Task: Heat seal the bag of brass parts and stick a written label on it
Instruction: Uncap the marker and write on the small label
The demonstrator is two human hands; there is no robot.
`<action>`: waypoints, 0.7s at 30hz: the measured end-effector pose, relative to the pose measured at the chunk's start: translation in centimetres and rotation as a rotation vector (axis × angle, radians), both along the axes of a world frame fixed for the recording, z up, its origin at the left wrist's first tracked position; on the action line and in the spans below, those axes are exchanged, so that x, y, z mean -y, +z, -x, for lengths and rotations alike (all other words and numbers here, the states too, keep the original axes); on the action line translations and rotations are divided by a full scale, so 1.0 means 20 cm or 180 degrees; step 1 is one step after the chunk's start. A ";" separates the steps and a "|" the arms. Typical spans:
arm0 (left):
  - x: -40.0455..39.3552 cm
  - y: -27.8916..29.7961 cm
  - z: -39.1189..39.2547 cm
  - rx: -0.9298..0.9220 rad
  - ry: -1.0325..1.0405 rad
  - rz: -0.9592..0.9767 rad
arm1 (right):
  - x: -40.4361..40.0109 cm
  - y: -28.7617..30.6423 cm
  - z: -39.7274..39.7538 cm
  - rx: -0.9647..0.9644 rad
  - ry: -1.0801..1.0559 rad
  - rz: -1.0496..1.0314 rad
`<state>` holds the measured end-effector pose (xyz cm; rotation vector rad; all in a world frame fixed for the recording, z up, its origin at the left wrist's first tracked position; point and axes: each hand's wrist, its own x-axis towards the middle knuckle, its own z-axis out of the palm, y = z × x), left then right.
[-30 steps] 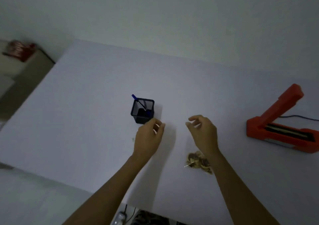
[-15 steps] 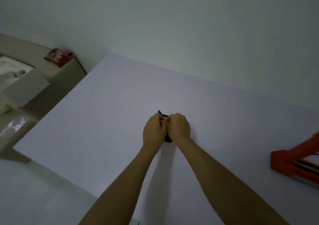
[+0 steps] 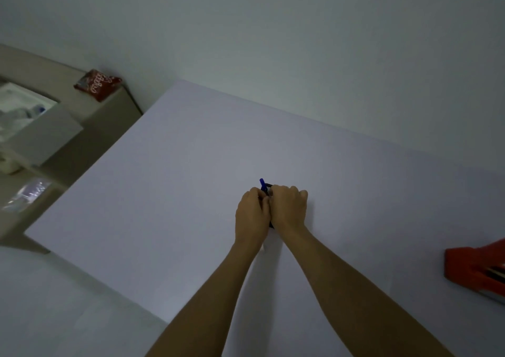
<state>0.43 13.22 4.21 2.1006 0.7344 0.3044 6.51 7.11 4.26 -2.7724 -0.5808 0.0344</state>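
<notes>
Both of my hands meet over the black mesh pen holder (image 3: 269, 189) in the middle of the white table (image 3: 175, 192). My left hand (image 3: 252, 215) has its fingers curled at the holder's near-left rim; what they pinch is hidden. Beside it, my right hand (image 3: 289, 209) lies over the holder with its fingers curled round the far side. A blue pen (image 3: 262, 182) sticks up out of the holder just behind my knuckles. The red heat sealer (image 3: 476, 267) is cut off at the right edge. The bag of brass parts is out of view.
A small white scrap (image 3: 263, 249) lies on the table under my left wrist. Left of the table stands a low beige shelf (image 3: 109, 116) with a red snack packet (image 3: 96, 83) and a white box (image 3: 24, 110). A pale wall rises behind the table.
A second ago my hands hovered apart in front of the holder; they have since closed together over it. The view has swung left, so the bag has left the frame.
</notes>
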 end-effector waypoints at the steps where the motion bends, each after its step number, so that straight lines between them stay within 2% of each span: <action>1: 0.00 0.02 0.00 0.0041 0.0050 0.0094 | 0.00 0.00 0.00 -0.0010 0.0021 -0.0082; 5: 0.00 0.19 0.00 0.0483 0.0228 0.0455 | 0.02 0.10 0.01 -0.0082 0.0119 -0.0862; 10: -0.04 0.50 -0.04 0.1181 -0.0177 -0.0064 | 0.06 0.36 0.02 0.0478 0.0391 -0.1226; 13: -0.08 0.69 -0.04 0.1603 -0.0362 -0.0452 | 0.05 0.55 0.01 0.0746 0.0285 -0.1374; 14: -0.09 0.75 -0.04 0.1725 -0.0349 -0.0440 | 0.05 0.62 0.01 0.0695 0.0143 -0.1703; 16: -0.11 0.86 -0.02 0.1935 -0.0220 -0.0166 | 0.04 0.79 0.03 0.0019 -0.0283 -0.3007; 18: -0.11 0.96 -0.01 0.2098 -0.0178 0.0115 | 0.02 0.98 0.05 -0.1067 -0.0709 -0.4310; 20: -0.10 1.05 0.00 0.2220 -0.0321 0.0129 | 0.00 1.12 0.05 -0.1960 -0.0784 -0.4837; 21: -0.09 1.08 0.01 0.2257 -0.0405 0.0066 | -0.02 1.17 0.06 -0.2163 -0.0740 -0.4884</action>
